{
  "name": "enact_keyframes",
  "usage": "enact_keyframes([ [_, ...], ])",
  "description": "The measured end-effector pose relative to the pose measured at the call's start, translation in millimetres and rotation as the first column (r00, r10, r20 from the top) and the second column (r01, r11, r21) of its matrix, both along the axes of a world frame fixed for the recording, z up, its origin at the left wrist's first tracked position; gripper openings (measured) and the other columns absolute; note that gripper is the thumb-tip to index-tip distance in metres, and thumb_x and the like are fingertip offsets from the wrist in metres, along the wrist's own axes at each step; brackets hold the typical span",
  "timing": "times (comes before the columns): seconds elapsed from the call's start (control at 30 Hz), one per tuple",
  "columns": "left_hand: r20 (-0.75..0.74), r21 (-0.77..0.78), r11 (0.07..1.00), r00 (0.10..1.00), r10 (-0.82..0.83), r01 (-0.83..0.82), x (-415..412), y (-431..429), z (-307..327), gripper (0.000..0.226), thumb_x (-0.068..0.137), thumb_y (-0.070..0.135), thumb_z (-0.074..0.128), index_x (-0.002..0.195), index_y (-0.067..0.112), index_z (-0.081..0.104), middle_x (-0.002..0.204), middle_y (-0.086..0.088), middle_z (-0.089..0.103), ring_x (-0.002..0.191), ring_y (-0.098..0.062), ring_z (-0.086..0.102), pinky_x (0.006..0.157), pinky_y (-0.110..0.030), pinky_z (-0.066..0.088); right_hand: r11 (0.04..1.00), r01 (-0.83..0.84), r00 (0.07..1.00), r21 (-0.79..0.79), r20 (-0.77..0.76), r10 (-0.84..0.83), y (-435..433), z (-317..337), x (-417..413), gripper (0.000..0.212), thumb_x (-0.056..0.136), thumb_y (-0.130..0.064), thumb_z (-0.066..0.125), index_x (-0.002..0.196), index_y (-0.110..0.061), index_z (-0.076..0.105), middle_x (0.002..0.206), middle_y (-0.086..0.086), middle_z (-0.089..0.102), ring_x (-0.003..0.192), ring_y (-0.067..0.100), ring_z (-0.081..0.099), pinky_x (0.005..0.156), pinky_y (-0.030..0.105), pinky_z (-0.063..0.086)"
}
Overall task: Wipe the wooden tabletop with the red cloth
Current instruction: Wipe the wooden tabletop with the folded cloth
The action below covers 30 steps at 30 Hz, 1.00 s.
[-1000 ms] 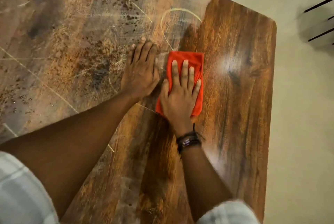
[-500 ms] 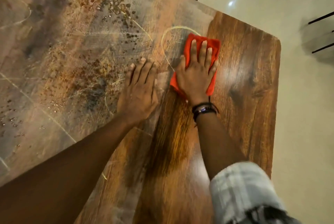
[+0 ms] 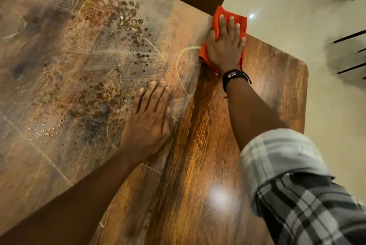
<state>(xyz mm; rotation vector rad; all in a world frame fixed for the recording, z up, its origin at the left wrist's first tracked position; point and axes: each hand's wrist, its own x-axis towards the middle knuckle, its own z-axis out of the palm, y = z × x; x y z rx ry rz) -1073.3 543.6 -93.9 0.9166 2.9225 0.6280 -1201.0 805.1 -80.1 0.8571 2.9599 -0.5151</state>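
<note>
Fingers of my right hand lie spread and flat on the red cloth, pinning it to the surface at its far edge, where the cloth's tip hangs just over the rim. My left hand rests palm down nearer me, fingers close together, gripping nothing, seemingly bracing me as I lean. From the head view, the strip near the right end shows dark, glossy wood, so I judge it wiped. Everything to the left, under and beyond my left hand, looks grey, scratched and speckled with brown spots, so most of the job remains.
</note>
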Motion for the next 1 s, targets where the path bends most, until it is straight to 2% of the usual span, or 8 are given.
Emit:
enact_keyframes([
  [0.3,-0.012,-0.031,1.0,1.0,-0.001,0.001,-0.2,0.0,-0.5,0.053,0.104,0.029,0.026,0.149,0.002,0.036,0.158,-0.016,0.033,0.15,-0.029,0.022,0.121,-0.051,0.02,0.981,0.181,0.978,0.064,0.09,-0.187,97.0,16.6,50.8,0.06,0.107,-0.045,0.02,0.161,-0.021,0.011,0.168,0.005,0.007,0.155,0.028,0.004,0.123,0.058,-0.001],
  [0.43,-0.007,-0.05,0.999,1.0,0.002,-0.003,1.2,0.1,0.7,0.053,0.104,0.028,0.028,0.15,0.002,0.035,0.158,-0.015,0.032,0.151,-0.029,0.02,0.121,-0.051,0.02,0.986,0.163,0.985,0.028,0.053,-0.164,50.6,6.6,20.7,0.059,0.107,-0.046,0.022,0.161,-0.026,0.008,0.169,0.007,0.0,0.155,0.028,-0.005,0.123,0.054,-0.009],
  [0.57,0.008,-0.034,0.999,1.0,-0.003,0.003,-0.4,0.9,2.2,0.055,0.104,0.029,0.023,0.15,0.002,0.034,0.159,-0.015,0.032,0.151,-0.028,0.019,0.123,-0.05,0.016,1.0,0.016,1.0,0.015,0.008,-0.016,-6.4,1.0,-5.9,0.053,0.107,-0.042,0.024,0.159,-0.033,0.02,0.169,0.007,0.001,0.155,0.025,-0.002,0.121,0.054,-0.011],
  [0.63,0.027,-0.027,1.0,1.0,-0.009,0.01,0.4,0.4,2.4,0.056,0.104,0.031,0.02,0.151,0.003,0.033,0.159,-0.014,0.03,0.152,-0.027,0.017,0.123,-0.049,0.013,1.0,-0.001,0.999,-0.009,-0.036,0.0,-13.7,-1.4,-6.2,0.055,0.106,-0.043,0.026,0.159,-0.031,0.015,0.169,0.004,0.005,0.155,0.023,0.001,0.121,0.053,-0.009],
  [0.73,0.05,-0.009,1.0,0.999,-0.016,0.016,0.8,-0.1,3.1,0.057,0.103,0.031,0.02,0.151,0.003,0.032,0.16,-0.014,0.029,0.152,-0.027,0.016,0.124,-0.048,0.012,0.996,0.087,0.994,-0.027,-0.07,-0.089,-2.5,-4.5,0.4,0.065,0.105,-0.05,0.027,0.161,-0.024,0.007,0.169,0.003,0.001,0.155,0.021,-0.002,0.122,0.053,-0.007],
  [0.83,0.043,0.01,1.0,0.999,-0.012,0.012,0.6,-0.1,3.8,0.056,0.103,0.03,0.022,0.151,0.003,0.033,0.159,-0.015,0.031,0.151,-0.027,0.018,0.123,-0.048,0.013,0.972,0.233,0.972,-0.006,-0.042,-0.233,1.2,-5.6,-2.1,0.073,0.101,-0.059,0.031,0.161,-0.024,0.008,0.168,0.011,-0.009,0.155,0.03,-0.009,0.123,0.054,-0.006],
  [0.9,0.039,0.015,1.0,0.999,-0.019,0.018,0.2,-0.8,2.1,0.055,0.104,0.028,0.024,0.151,0.002,0.032,0.159,-0.015,0.03,0.152,-0.027,0.018,0.124,-0.048,0.012,0.948,0.32,0.947,-0.005,-0.021,-0.32,-2.7,-3.0,-6.1,0.072,0.099,-0.061,0.033,0.16,-0.029,0.011,0.167,0.016,-0.011,0.153,0.038,-0.011,0.121,0.056,-0.007],
  [1.0,0.02,0.016,1.0,1.0,-0.023,0.023,-0.4,-2.3,-0.5,0.054,0.104,0.027,0.025,0.151,0.001,0.032,0.159,-0.016,0.03,0.151,-0.029,0.018,0.124,-0.048,0.011,0.948,0.317,0.948,-0.025,0.026,-0.317,-6.5,1.2,-7.7,0.064,0.103,-0.054,0.03,0.16,-0.031,0.011,0.168,0.013,-0.004,0.153,0.04,-0.005,0.122,0.056,-0.005],
])
